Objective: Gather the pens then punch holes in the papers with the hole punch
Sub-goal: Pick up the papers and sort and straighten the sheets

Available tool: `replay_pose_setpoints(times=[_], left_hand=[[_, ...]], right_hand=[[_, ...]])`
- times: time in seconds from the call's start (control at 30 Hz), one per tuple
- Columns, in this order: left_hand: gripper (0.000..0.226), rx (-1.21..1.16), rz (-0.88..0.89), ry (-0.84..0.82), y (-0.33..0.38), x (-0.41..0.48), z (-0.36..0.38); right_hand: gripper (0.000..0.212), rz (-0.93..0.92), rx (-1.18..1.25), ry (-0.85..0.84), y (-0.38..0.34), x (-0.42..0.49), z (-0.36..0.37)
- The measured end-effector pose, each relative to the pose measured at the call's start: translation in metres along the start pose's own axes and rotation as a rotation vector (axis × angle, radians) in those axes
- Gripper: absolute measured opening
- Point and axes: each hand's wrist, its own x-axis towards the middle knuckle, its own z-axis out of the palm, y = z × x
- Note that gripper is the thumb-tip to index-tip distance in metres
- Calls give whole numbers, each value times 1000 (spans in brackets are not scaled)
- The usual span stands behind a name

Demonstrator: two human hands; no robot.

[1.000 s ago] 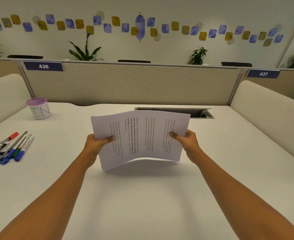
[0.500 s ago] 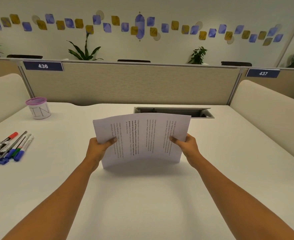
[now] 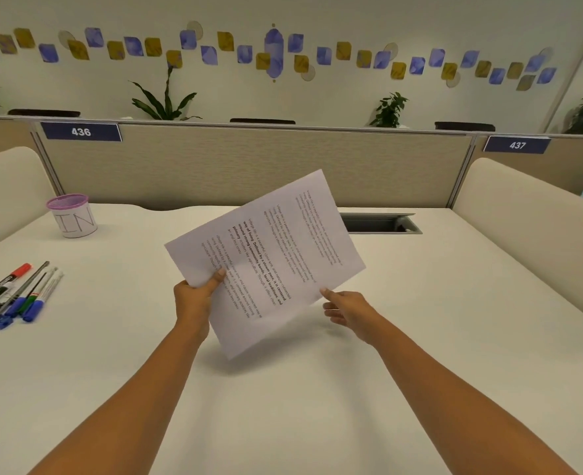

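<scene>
Holding the papers up off the bench, near the middle of the view, tilted, far right corner highest, near corner lowest and pointing down toward the bench. Printed text across the upper face, a few lines in bold, running slantwise. Pinched at the left edge by the left hand, thumb laid on the printed face, the other fingers hidden behind the sheets. At the near right edge, the right hand, thumb tip touching the paper's edge, fingers loosely curled just below it. Cannot tell whether pinching there or only touching. Both forearms bare, reaching in from the near side.

Well to the left on the bench, the pens, lying side by side in a loose bunch, well apart from the papers. Blue caps at the near ends, one red cap at the far end, a green band on one, some dark ones cut off by the left edge of the view. Farther back on the left, a white cup with a purple mesh rim, upright, letters drawn on its side. Right of the papers, a rectangular cable opening sunk into the bench, partly hidden behind the sheets. Along the far side, a beige partition with two dark blue number plates, 436 on the left and 437 on the right. Behind it, green plants and a white wall with a band of blue and yellow shapes.
</scene>
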Motion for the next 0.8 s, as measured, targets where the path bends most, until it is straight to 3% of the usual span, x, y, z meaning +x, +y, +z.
replay_pose_setpoints(times=[0.17,0.23,0.4,0.8], left_hand=[[21,-107,-62,71,-11,-11,15],[22,-139,-98,78,-16,-15,18],[32,-111,-176,96,-25,-17,15],[26,54,-186,27,-27,-7,11]], right_hand=[[10,-2,305,-67,-8,0,23],[22,-47,348,4,-11,1,27],[29,-104,302,84,-14,1,22],[33,-62,204,307,5,2,-36]])
